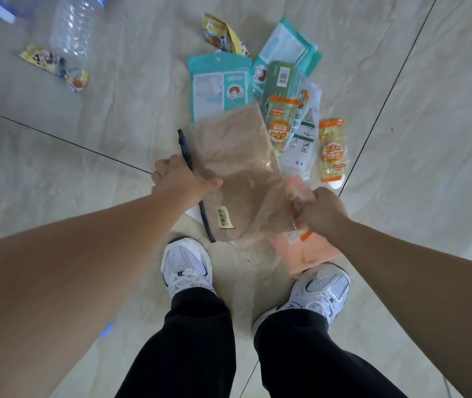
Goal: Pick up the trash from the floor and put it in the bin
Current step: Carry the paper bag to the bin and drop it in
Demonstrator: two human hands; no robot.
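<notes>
Left hand (181, 179) clamps brown zip bag (237, 173) by black slider edge; right hand (319, 209) pinches orange wrapper (305, 248). More wrappers litter floor (131, 116) beyond. Risk: slick bag slipping loose. Bin unseen.

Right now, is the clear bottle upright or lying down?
Lying down: the clear bottle rests on its side on the floor, top left.

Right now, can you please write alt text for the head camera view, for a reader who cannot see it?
Seen from above, a person's left hand and right hand hold a brown zip bag over a tiled floor littered with snack wrappers, teal packets and a clear plastic bottle. White sneakers show below; no bin is visible.
</notes>
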